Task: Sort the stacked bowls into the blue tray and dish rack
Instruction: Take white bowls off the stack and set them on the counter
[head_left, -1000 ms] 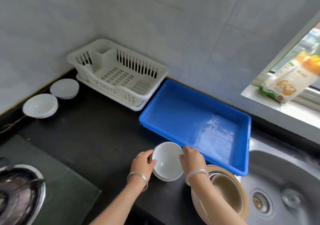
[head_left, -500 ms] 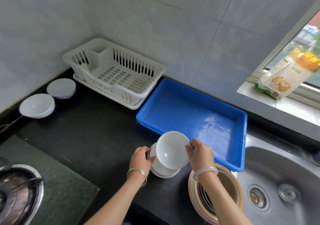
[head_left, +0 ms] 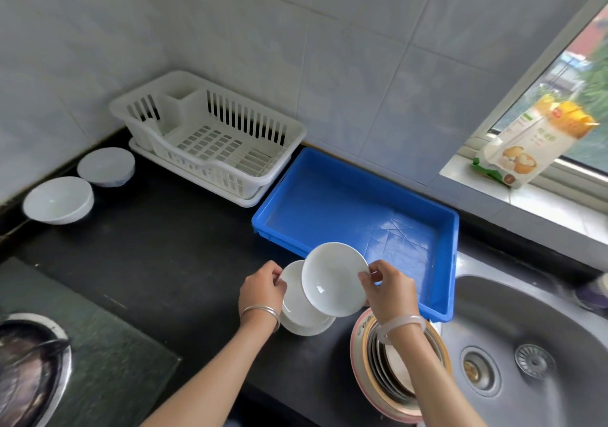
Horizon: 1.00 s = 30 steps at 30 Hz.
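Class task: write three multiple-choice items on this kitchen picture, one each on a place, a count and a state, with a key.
1. Where does the blue tray stand? A. between dish rack and sink B. on the windowsill C. on the stove
2. How many white bowls stand left of the rack? A. one B. two C. four
3. The bowl in the right hand is A. lying in the tray B. lifted, tilted above the stack C. upside down in the rack
Key: 1 A, rack left of it, sink right. 2 B, two by the wall. 3 B, the right hand pinches its rim; the left hand holds the stack.
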### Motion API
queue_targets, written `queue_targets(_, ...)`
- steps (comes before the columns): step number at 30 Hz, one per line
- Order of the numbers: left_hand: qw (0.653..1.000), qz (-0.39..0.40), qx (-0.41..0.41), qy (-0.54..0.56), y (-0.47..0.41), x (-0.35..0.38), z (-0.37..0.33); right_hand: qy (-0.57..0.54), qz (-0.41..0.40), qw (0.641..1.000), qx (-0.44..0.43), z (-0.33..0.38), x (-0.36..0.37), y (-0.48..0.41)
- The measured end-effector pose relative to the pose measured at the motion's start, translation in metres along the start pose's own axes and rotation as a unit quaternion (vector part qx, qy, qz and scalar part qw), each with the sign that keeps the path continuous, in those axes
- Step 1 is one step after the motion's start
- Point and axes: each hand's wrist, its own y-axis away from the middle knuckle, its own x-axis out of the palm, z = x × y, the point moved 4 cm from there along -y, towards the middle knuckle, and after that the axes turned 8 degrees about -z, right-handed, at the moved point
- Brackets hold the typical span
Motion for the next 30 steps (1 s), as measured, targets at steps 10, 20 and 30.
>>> queue_targets(10, 0.991, -0.06, -0.064, 0.101, -0.036, -0.074, 0.02, -0.107, 0.032, 0.993, -0.048, 0.061, -0.009, -0.024)
queue_targets(20, 0.938, -0.179, -0.216, 0.202, -0.087, -0.147, 0.125, -0.143, 0.158, 0.975, -0.069, 0.159, 0.105, -0.037)
queue_targets(30, 0.861, -0.29, -0.313, 0.275, -0.142, -0.192, 0.19, -0.132, 0.248, 0.96, -0.007, 0.247, 0.241, -0.051)
